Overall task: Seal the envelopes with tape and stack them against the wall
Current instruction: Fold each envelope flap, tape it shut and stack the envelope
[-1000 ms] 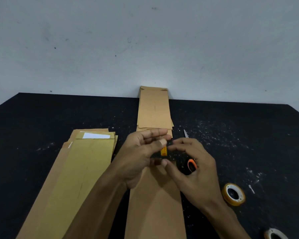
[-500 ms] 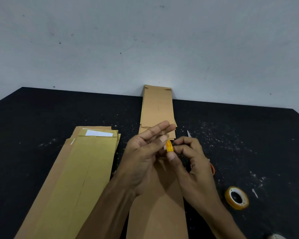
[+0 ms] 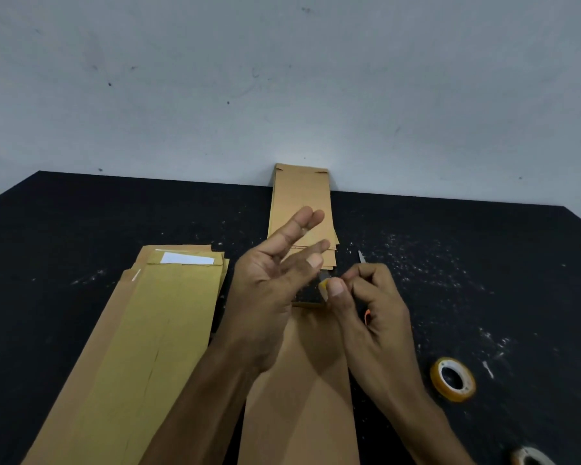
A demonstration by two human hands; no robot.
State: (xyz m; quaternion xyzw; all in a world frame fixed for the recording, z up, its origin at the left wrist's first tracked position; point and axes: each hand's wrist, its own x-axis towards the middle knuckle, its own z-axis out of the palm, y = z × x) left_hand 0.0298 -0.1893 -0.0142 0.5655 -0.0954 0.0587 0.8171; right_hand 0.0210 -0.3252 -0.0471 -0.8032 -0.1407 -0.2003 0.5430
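A brown envelope point(image 3: 299, 397) lies lengthwise on the black table point(image 3: 81, 223) right in front of me, its far end under my hands. My right hand point(image 3: 376, 307) pinches a short piece of yellow tape point(image 3: 322, 284) between thumb and forefinger above that end. The same hand also holds a small cutter point(image 3: 361, 256); its blade sticks out past the knuckles and a bit of orange handle shows in the palm. My left hand point(image 3: 272, 286) hovers just left of the tape with straight, spread fingers and holds nothing. A stack of brown envelopes point(image 3: 299, 196) leans against the wall.
A pile of envelopes point(image 3: 141, 347) with open flaps lies to the left, a white strip showing on the top one. A yellow tape roll point(image 3: 453, 379) sits on the table to the right, and a second roll point(image 3: 530, 457) shows at the bottom right edge.
My left hand has let go of the tape and opened, its fingers lifting up and away. My right hand keeps the tape piece pinched and has stayed near the envelope's far end.
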